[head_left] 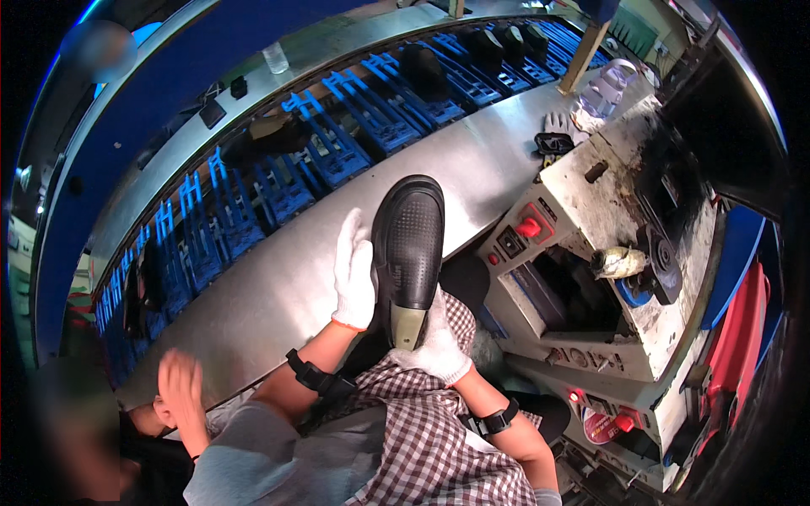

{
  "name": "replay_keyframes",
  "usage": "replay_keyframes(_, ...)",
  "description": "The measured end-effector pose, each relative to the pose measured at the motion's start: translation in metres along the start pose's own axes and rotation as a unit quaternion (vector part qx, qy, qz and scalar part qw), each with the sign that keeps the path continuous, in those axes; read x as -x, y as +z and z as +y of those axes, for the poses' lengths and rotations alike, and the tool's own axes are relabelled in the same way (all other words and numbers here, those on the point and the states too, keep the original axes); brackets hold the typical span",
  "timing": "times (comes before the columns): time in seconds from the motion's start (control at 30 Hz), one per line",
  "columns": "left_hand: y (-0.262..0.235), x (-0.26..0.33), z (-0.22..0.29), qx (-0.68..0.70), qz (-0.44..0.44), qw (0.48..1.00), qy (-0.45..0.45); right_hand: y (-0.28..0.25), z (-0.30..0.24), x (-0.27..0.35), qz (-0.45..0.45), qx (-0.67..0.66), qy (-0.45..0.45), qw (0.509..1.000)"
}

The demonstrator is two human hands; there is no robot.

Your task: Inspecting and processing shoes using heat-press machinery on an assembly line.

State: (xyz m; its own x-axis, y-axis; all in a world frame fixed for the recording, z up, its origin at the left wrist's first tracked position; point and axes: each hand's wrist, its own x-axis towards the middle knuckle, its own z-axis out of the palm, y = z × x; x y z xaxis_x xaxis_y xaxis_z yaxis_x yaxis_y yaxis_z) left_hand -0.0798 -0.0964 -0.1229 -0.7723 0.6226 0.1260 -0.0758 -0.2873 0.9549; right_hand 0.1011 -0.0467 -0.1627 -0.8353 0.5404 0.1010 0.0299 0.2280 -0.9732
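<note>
While the black shoe (409,253) stands upright between both gloved hands, its toe points away from the person and its olive-coloured inner heel part faces the camera. The left hand (353,274), in a white glove, lies flat against the shoe's left side with its fingers (350,236) stretched out together, pressed to the upper rather than wrapped around it. The right hand (439,346), also white-gloved, grips the shoe low at the heel end; its fingers are closed around the heel from below and to the right. The shoe is held above the near edge of the long steel desk (278,278), over the person's lap and checked apron (422,438).

Beyond the desk runs a conveyor line of blue racks (337,143), several carrying dark shoes. To the right stands a worn, stained machine (607,219) with a red button (529,227) on its sloping panel and a brush-like wheel (620,263) at its opening. A pair of gloves (554,135) lies on the desk near the machine. At the lower left, another person's bare hand (177,384) is raised.
</note>
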Motion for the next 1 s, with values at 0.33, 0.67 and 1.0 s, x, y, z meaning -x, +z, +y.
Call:
replay_keyframes(0.33,0.032,-0.039,0.077,-0.081,-0.026,0.996,-0.012,-0.004,-0.028,-0.007,-0.020,0.156,-0.003,0.988)
replay_keyframes(0.67,0.035,-0.046,0.083,-0.031,0.057,0.997,-0.032,-0.002,-0.030,-0.006,-0.019,0.194,-0.015,0.981)
replay_keyframes(1.0,0.009,-0.054,0.060,0.039,0.007,0.999,-0.027,-0.003,-0.034,-0.010,-0.003,0.138,-0.040,0.990)
